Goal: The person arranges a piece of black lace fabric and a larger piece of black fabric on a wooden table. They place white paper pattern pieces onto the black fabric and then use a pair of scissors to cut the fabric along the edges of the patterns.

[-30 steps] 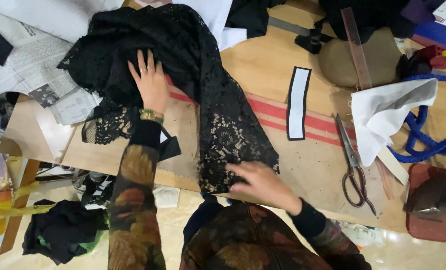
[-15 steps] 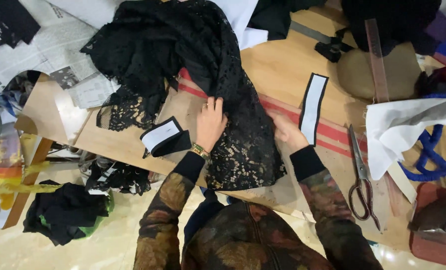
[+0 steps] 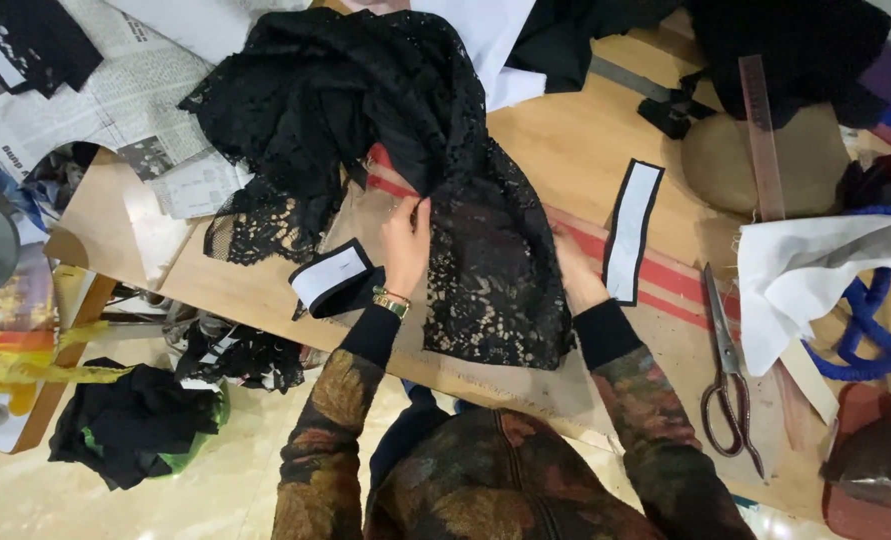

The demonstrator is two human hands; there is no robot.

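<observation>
Pinching the black lace fabric [image 3: 435, 180] at its left edge, the left hand [image 3: 405, 245] has fingertips closed on the cloth just above the wrist, while the right hand [image 3: 570, 270] lies partly tucked under the lace's right edge, so I cannot tell whether it grips or only rests there. The lace sits between both hands on the wooden table [image 3: 585, 150] and heaps up beyond them, away from the person. It looks light, soft and limp, open-worked and likely to snag or stretch, so it seems best taken at the solid edges with both hands spread rather than by one scalloped corner. Just left of the left wrist lies a black-edged white strip [image 3: 333, 278]; another strip [image 3: 633, 232] lies just right of the right hand, and scissors [image 3: 730, 375] farther right
</observation>
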